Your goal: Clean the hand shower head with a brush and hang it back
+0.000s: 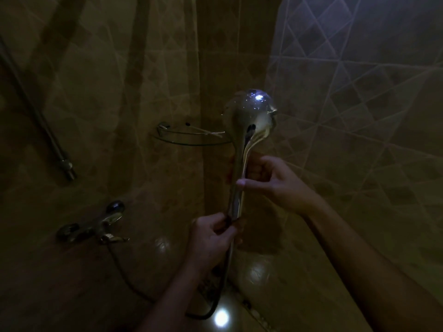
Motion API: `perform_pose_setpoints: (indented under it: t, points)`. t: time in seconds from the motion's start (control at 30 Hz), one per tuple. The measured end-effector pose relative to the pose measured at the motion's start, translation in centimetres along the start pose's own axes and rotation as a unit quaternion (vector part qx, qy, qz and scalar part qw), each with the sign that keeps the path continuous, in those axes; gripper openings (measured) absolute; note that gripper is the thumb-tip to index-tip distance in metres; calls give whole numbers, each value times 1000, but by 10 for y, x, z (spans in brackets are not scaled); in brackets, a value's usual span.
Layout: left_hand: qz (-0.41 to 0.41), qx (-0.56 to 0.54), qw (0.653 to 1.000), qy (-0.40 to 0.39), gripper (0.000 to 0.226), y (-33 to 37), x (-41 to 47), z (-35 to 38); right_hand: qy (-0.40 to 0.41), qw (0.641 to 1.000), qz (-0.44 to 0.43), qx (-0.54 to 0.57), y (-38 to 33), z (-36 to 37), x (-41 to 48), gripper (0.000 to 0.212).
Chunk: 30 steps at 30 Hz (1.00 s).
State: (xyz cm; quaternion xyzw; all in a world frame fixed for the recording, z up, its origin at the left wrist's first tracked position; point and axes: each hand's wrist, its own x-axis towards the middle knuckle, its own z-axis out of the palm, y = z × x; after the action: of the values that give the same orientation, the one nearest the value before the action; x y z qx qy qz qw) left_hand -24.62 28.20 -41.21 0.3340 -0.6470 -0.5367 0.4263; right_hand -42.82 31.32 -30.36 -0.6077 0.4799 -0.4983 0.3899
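Note:
The chrome hand shower head (250, 113) stands upright in the middle of a dim, tiled shower corner, its shiny back toward me. My right hand (271, 180) grips the upper part of its handle, thumb across the front. At the handle's lower end, where the hose (225, 271) joins, my left hand (213, 238) is closed around it. The hose loops down and left toward the tap. No brush is in sight.
A curved glass corner shelf (191, 136) is fixed to the wall just left of the shower head. A chrome mixer tap (96, 227) sits low on the left wall. A metal riser pipe (43, 125) slants down the left wall. Tiled walls close in on both sides.

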Motion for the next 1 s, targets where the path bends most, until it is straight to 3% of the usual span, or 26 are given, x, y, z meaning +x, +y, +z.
perform_pose_setpoints:
  t: [0.17,0.33,0.43,0.53,0.67,0.73,0.77,0.8,0.83,0.9,1.0]
  points:
    - [19,8,1000,2,28,-2,-2,0,11,998,-33,-49,-5,10,-2,48]
    - [-8,-9,1000,18,8,-4,-3,0,-48,998,-6,25,-7,1,-5,37]
    - [-1,-12,1000,22,22,-9,-5,-3,-10,999,-22,26,-7,5,-7,30]
    - [-14,-35,999,38,22,-8,-7,-1,7,999,-31,-31,2,10,-4,43]
    - [-47,-47,997,29,13,-7,-6,3,-22,997,5,68,9,5,-7,56]
    - [-56,-53,996,35,20,-8,-6,4,-17,995,12,103,10,3,-7,77]
    - [-58,-49,996,38,24,-9,-7,4,9,995,10,94,10,5,-6,78]
    - [-50,-35,997,40,29,-10,-7,4,41,998,-18,48,9,10,-6,64]
    - [-32,-11,998,50,31,-11,-5,3,85,993,-64,-50,11,16,-4,44]
    - [2,24,997,77,32,-12,0,2,161,956,-134,-207,17,31,-1,36]
    - [8,-24,996,81,29,-8,7,0,190,956,-159,-157,13,41,3,35]
